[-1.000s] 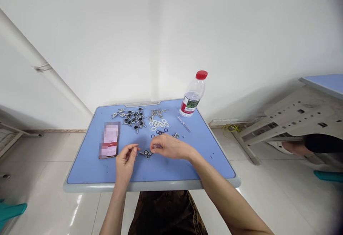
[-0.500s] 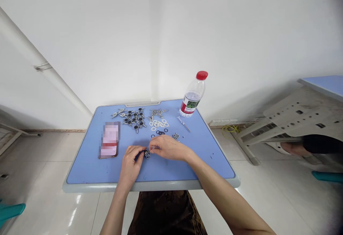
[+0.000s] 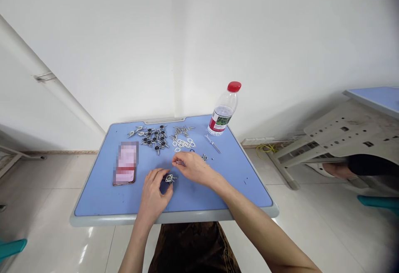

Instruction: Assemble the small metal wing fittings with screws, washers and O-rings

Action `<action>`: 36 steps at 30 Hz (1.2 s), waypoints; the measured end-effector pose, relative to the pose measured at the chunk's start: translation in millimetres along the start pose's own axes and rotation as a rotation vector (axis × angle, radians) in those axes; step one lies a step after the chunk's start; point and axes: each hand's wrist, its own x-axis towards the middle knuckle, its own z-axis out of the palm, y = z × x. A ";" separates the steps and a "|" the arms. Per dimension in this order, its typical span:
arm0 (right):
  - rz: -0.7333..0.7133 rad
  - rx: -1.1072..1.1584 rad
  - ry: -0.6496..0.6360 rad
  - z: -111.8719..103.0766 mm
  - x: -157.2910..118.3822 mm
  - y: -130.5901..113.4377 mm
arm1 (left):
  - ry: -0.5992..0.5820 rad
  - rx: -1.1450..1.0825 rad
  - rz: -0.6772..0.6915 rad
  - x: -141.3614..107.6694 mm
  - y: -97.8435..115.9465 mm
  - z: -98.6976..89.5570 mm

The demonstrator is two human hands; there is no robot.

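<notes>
Head view: we've got the right hand (image 3: 193, 168) pinching a tiny silver piece (image 3: 178, 163), the left hand (image 3: 152, 188) curled against a small silver-and-black metal fitting (image 3: 169, 178), grip unclear; one slack pinch could drop the piece.

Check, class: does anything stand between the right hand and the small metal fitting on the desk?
Nothing visible stands in the way: the right hand has a gap to the metal fitting, which sits beside the fingers of the left hand.

Bright, evenly diffused light, wide-angle view

Faint soft shadows are seen on the white wall (image 3: 264, 57), glare is caught on the floor tiles (image 3: 84, 251), the phone screen (image 3: 127, 163) is pixelated, the small metal fittings (image 3: 155, 138) are only moderately sharp, and the frame's edges are bowed and darkened.
</notes>
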 end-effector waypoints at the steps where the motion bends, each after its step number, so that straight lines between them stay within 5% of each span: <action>1: 0.004 0.020 0.025 -2.6 0.1 0.9 | 0.007 0.009 -0.002 -0.3 -0.3 0.7; 20: -0.034 0.086 0.154 -29.2 -16.3 1.2 | -0.012 -0.045 -0.053 -3.2 -4.5 1.2; 28: -0.039 -0.089 -0.045 -29.2 -23.9 4.0 | -0.178 -0.194 -0.061 -2.9 -4.4 -5.3; 36: -0.086 -0.238 -0.291 -20.2 -25.0 -4.2 | -0.210 -0.218 -0.088 -2.3 -6.1 -6.6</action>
